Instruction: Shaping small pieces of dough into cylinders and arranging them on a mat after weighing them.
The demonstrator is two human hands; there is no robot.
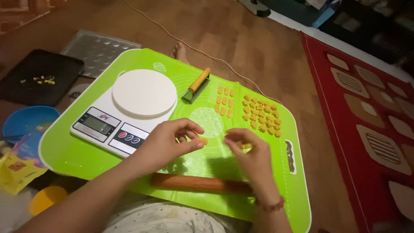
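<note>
Left hand [170, 140] is pinching a small yellow dough piece [202, 140] between thumb and fingertips, frame center, just above the green mat [77, 153]. Right hand [250, 155] is sitting just right of it, fingers curled together on more yellow dough [245, 146] (blurred, grip unclear). Wooden rolling pin [198, 183] is lying on the mat below both hands. White kitchen scale [129, 110] is sitting left of center. Rows of cut dough pieces [261, 114] are lying upper right on the mat.

There is only 1 camera, worn on the person's head. It looks down and forward, close over a green mat [77, 155] on the floor [258, 47]. The room looks dim, maybe blurry.
</note>
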